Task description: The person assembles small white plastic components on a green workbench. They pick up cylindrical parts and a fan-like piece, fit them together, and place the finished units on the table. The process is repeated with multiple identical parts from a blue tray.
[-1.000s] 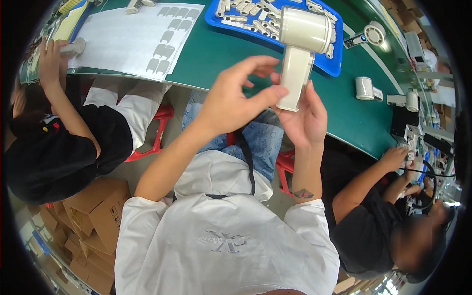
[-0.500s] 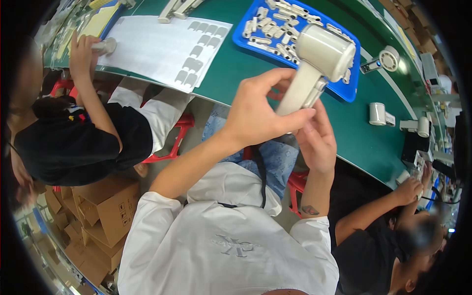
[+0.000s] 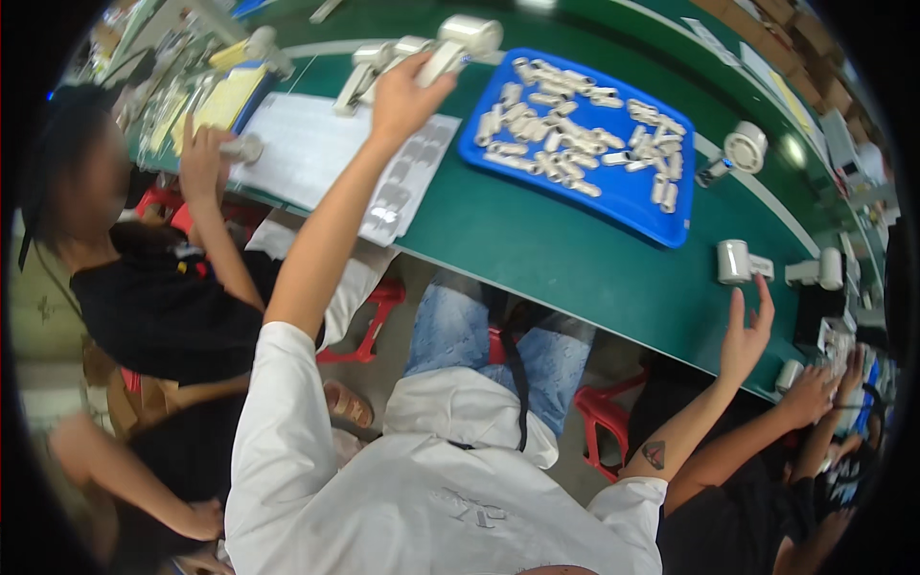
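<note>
At the far side of the table my left hand point(image 3: 406, 96) is closed round the handle of a white handheld fan point(image 3: 471, 36) with a thick round head. Beside it stand more white fans point(image 3: 372, 56), partly hidden by my hand and arm. My right hand point(image 3: 747, 331) reaches out over the table's right part, holding nothing, its fingers apart. Just beyond its fingertips is another white fan point(image 3: 734, 262), lying on the table; I cannot tell whether they touch.
A blue tray point(image 3: 586, 207) of small white parts sits mid-table. Right of it is a fan with a round grille point(image 3: 746, 148); another white fan point(image 3: 830, 269) lies farther right. A white sheet point(image 3: 287, 158) lies at left. Co-workers sit on both sides.
Both hands held the fan together before me. My left hand has carried it away to the far left; my right hand has let go and moved right.
</note>
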Available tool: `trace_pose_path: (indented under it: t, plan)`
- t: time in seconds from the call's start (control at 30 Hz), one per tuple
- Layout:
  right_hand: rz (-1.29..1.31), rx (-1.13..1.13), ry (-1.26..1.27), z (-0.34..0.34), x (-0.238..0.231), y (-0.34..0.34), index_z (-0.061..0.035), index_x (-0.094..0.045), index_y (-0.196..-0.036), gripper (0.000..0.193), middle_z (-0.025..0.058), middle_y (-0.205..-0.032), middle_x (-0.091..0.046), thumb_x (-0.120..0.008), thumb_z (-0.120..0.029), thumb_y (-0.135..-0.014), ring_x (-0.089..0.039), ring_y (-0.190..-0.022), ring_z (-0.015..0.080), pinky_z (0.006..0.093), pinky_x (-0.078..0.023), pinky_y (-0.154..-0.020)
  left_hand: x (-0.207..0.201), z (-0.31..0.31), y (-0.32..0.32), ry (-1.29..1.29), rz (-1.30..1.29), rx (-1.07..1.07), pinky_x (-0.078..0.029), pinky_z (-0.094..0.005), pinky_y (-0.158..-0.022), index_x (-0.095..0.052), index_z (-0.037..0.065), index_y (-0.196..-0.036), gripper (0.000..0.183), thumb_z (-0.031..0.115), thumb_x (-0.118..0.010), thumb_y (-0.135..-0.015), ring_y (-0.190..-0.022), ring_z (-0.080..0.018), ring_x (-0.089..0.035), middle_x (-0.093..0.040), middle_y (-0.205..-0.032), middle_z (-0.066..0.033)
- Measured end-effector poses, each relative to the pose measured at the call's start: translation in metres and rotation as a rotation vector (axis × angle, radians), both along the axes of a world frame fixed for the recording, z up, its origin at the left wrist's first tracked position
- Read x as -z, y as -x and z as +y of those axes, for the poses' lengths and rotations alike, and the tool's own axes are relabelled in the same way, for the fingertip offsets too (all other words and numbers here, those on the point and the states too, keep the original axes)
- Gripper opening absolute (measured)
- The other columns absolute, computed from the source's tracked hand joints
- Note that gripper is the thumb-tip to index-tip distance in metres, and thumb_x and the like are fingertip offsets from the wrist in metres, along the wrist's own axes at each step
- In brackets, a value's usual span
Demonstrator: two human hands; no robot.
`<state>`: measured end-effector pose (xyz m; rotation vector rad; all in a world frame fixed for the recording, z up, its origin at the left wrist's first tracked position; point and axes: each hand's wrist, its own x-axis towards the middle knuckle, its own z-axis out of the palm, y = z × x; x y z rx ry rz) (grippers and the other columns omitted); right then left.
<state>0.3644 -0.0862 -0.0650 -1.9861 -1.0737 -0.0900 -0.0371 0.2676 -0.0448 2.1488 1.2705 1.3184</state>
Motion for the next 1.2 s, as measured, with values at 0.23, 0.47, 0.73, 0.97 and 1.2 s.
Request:
trace_pose_path:
  t: [0.23,0.47,0.73,0.97,1.2]
  plan:
    - [-0.316,-0.157,0.011,0.038,0.014,-0.015,-0.0001,-0.053,-0.129,0.068,0.0219,-0.126,-0.056,-0.081,-0.014,-0.068,-0.051,-0.119,0.0400,0.0462,-0.041,-0.103,0.084,0.079,0.049,-0.002,0.283,-0.074,-0.038,-0.0419,-0.109,-0.056,-0.004,-0.134,0.067,0.041,-0.069,-0.086,-0.125,-0.0370,-0.054,-0.058,-0.133,-0.0245]
    - [-0.335,0.083,-0.054,0.025,0.009,-0.008,-0.0038,-0.056,-0.128,0.063,0.0159,-0.123,-0.061,-0.079,-0.012,-0.069,-0.055,-0.118,0.0346,0.0433,-0.043,-0.102,0.068,0.046,0.007,-0.192,0.334,-0.084,-0.040,-0.0417,-0.105,-0.055,0.000,-0.134,0.052,0.024,-0.068,-0.091,-0.119,-0.0357,-0.055,-0.060,-0.129,-0.0208]
    - [-0.044,-0.514,-0.180,0.043,-0.085,0.109,-0.0039,-0.060,-0.122,0.055,0.0185,-0.106,-0.066,-0.074,-0.029,-0.076,-0.065,-0.094,0.0352,0.0419,-0.055,-0.082,0.015,-0.034,-0.051,-0.056,0.252,0.371,-0.040,-0.0403,-0.105,-0.061,0.002,-0.125,0.039,0.015,-0.068,-0.089,-0.120,-0.0313,-0.055,-0.061,-0.126,-0.0170]
    - [-0.259,-0.786,0.090,0.100,-0.013,0.195,-0.0080,-0.061,-0.115,0.052,0.0123,-0.097,-0.063,-0.076,-0.036,-0.074,-0.066,-0.086,0.0313,0.0430,-0.052,-0.074,0.050,-0.025,-0.098,-0.019,0.434,0.499,-0.038,-0.0435,-0.108,-0.060,0.002,-0.127,0.050,0.014,-0.073,-0.080,-0.126,-0.0388,-0.050,-0.054,-0.137,-0.0223]
    - [-0.139,-0.822,0.066,0.100,-0.002,0.192,-0.0067,-0.057,-0.124,0.064,0.0117,-0.105,-0.060,-0.079,-0.040,-0.074,-0.060,-0.100,0.0320,0.0439,-0.048,-0.084,0.044,-0.034,-0.102,0.038,0.276,0.392,-0.050,-0.0397,-0.087,-0.074,0.002,-0.088,0.013,0.012,-0.074,-0.080,-0.095,-0.0294,-0.065,-0.071,-0.098,-0.0117]
